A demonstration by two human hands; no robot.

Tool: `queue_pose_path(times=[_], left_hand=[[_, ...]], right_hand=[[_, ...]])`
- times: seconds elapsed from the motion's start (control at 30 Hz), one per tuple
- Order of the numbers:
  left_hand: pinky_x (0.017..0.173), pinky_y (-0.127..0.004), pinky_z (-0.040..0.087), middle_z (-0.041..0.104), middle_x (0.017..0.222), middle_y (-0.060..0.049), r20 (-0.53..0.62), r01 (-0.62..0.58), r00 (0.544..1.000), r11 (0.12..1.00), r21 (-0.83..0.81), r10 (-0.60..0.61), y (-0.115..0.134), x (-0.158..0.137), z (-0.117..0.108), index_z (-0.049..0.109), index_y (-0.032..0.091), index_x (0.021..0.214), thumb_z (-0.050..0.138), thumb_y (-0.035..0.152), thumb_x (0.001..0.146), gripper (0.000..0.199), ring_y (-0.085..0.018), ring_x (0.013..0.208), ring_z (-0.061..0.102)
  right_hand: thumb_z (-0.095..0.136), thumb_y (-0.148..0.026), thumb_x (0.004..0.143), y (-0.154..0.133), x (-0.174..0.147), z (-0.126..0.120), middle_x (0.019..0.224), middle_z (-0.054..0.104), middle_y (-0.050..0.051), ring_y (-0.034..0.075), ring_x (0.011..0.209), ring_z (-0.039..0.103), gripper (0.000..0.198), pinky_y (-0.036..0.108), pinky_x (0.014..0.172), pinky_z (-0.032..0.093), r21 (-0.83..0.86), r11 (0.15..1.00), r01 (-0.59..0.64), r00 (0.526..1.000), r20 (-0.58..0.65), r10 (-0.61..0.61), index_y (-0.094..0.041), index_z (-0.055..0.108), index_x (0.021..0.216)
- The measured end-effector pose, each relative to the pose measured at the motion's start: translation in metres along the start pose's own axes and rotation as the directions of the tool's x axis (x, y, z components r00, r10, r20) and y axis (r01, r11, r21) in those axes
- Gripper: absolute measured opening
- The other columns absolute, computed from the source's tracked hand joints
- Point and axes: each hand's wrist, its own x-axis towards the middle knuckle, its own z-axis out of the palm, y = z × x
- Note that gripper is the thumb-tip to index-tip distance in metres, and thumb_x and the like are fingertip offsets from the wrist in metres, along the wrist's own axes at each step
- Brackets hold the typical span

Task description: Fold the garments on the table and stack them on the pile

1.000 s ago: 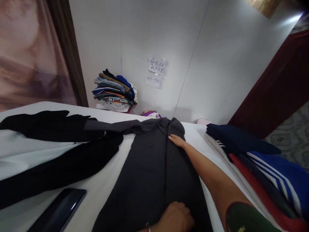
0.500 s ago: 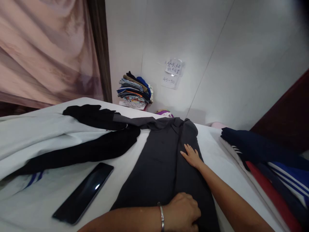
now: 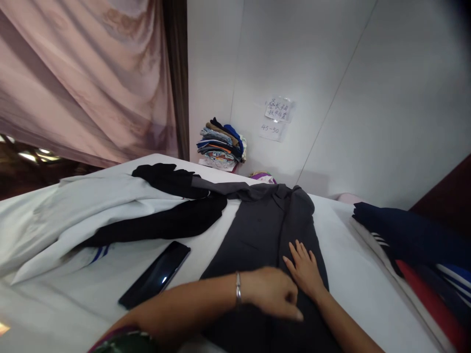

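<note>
Coat (image 3: pixel 257 238), dark grey, lies spread on the white table (image 3: pixel 348 260) beneath both hands, its collar end well beyond the fingertips and its lower part running back under the left forearm. The right hand (image 3: pixel 304 271) rests palm down on the coat's right side, flat, its fingers spread and pointing away. Just to its left is the left hand (image 3: pixel 272 294), loosely curled with the thumb sticking out toward the right; it is over the coat, but I cannot tell whether it grips any cloth. A silver bracelet (image 3: pixel 238 288) circles the left wrist.

Beyond the left hand, one grey sleeve (image 3: pixel 222 188) stretches from the collar out to the left, reaching some black clothing (image 3: pixel 169 225). Farther left of the hands, white clothing (image 3: pixel 91 198) lies rumpled beside the black. Nearer, to the left of the left hand, a dark phone (image 3: pixel 156 274) lies on the table. Well to the right of the right hand sits a pile of clothes (image 3: pixel 408 235) in navy, red and blue. Far past both hands, a stack of folded clothes (image 3: pixel 221 142) stands by the wall (image 3: pixel 294 59), near two paper notes (image 3: pixel 275 117).
</note>
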Motion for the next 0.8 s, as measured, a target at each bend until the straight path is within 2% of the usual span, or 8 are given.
queue_pose_path(times=[0.07, 0.13, 0.2, 0.3, 0.4, 0.47, 0.57, 0.8], left_hand=[[0.061, -0.021, 0.04, 0.07, 0.078, 0.001, -0.137, 0.178, 0.977, 0.981, 0.081, -0.166, -0.02, -0.007, -0.044, 0.072, 0.022, 0.084, 0.055, 0.051, 0.083, 0.034, -0.013, 0.07, 0.061], [0.071, -0.02, 0.04, 0.069, 0.086, 0.002, -0.338, 0.407, 0.877, 0.902, 0.145, -0.342, -0.053, -0.014, -0.084, 0.071, 0.018, 0.092, 0.051, 0.046, 0.086, 0.036, -0.012, 0.08, 0.061], [0.085, -0.027, 0.036, 0.064, 0.101, -0.004, -0.471, 0.573, 0.76, 0.803, 0.163, -0.447, -0.095, -0.024, -0.118, 0.065, 0.005, 0.104, 0.035, 0.034, 0.094, 0.043, -0.018, 0.1, 0.06], [0.094, -0.04, 0.038, 0.058, 0.123, -0.018, -0.611, 0.773, 0.558, 0.62, 0.136, -0.562, -0.156, -0.043, -0.15, 0.061, 0.011, 0.114, 0.054, 0.027, 0.083, 0.035, -0.031, 0.116, 0.052], [0.1, -0.05, 0.033, 0.05, 0.135, -0.021, -0.663, 0.857, 0.44, 0.503, 0.109, -0.606, -0.203, -0.059, -0.159, 0.054, 0.015, 0.125, 0.055, 0.029, 0.081, 0.046, -0.034, 0.127, 0.041], [0.102, -0.052, 0.03, 0.047, 0.14, -0.019, -0.669, 0.878, 0.411, 0.468, 0.106, -0.619, -0.225, -0.063, -0.158, 0.05, 0.018, 0.13, 0.055, 0.032, 0.08, 0.052, -0.034, 0.13, 0.037], [0.104, -0.052, 0.026, 0.05, 0.138, -0.018, -0.671, 0.888, 0.399, 0.446, 0.112, -0.625, -0.247, -0.061, -0.154, 0.052, 0.017, 0.128, 0.056, 0.035, 0.08, 0.052, -0.034, 0.129, 0.039], [0.104, -0.056, 0.019, 0.064, 0.118, -0.018, -0.683, 0.884, 0.404, 0.451, 0.121, -0.608, -0.271, -0.055, -0.161, 0.066, 0.014, 0.103, 0.049, 0.02, 0.083, 0.027, -0.034, 0.119, 0.046]], right_hand=[[0.03, -0.052, 0.094, 0.001, 0.0, 0.002, 0.154, 0.03, 0.013, 0.029, 0.143, 0.026, 0.064, 0.049, 0.114, 0.02, -0.003, 1.0, 0.004, 1.0, -0.016, -0.004, -0.017, 0.04, 0.146], [0.029, -0.053, 0.093, 0.001, -0.001, 0.004, 0.154, 0.031, 0.013, 0.029, 0.143, 0.027, 0.064, 0.049, 0.114, 0.021, -0.009, 1.0, 0.001, 1.0, -0.026, -0.001, -0.017, 0.04, 0.145], [0.029, -0.053, 0.093, 0.0, -0.001, 0.005, 0.154, 0.031, 0.012, 0.028, 0.143, 0.027, 0.064, 0.049, 0.114, 0.021, -0.007, 1.0, 0.002, 0.999, -0.036, -0.002, -0.018, 0.041, 0.145], [0.029, -0.054, 0.094, -0.001, -0.002, 0.002, 0.154, 0.031, 0.012, 0.029, 0.143, 0.027, 0.064, 0.05, 0.113, 0.021, 0.014, 1.0, 0.01, 0.999, -0.043, -0.009, -0.017, 0.04, 0.145], [0.03, -0.053, 0.094, -0.002, -0.002, -0.001, 0.154, 0.031, 0.013, 0.029, 0.142, 0.027, 0.064, 0.05, 0.113, 0.02, 0.029, 1.0, 0.008, 1.0, -0.028, -0.007, -0.015, 0.039, 0.146], [0.031, -0.053, 0.095, -0.003, -0.002, -0.003, 0.154, 0.03, 0.013, 0.029, 0.143, 0.026, 0.064, 0.049, 0.114, 0.02, 0.039, 0.999, 0.0, 1.0, -0.016, 0.001, -0.016, 0.039, 0.146], [0.033, -0.053, 0.095, -0.003, -0.003, -0.004, 0.154, 0.029, 0.013, 0.029, 0.143, 0.026, 0.064, 0.049, 0.115, 0.019, 0.054, 0.998, -0.009, 1.0, -0.005, 0.01, -0.016, 0.039, 0.146], [0.033, -0.054, 0.095, -0.003, -0.003, -0.005, 0.155, 0.029, 0.01, 0.027, 0.143, 0.025, 0.062, 0.049, 0.115, 0.02, 0.051, 0.998, -0.02, 1.0, 0.005, 0.019, -0.018, 0.04, 0.145]])
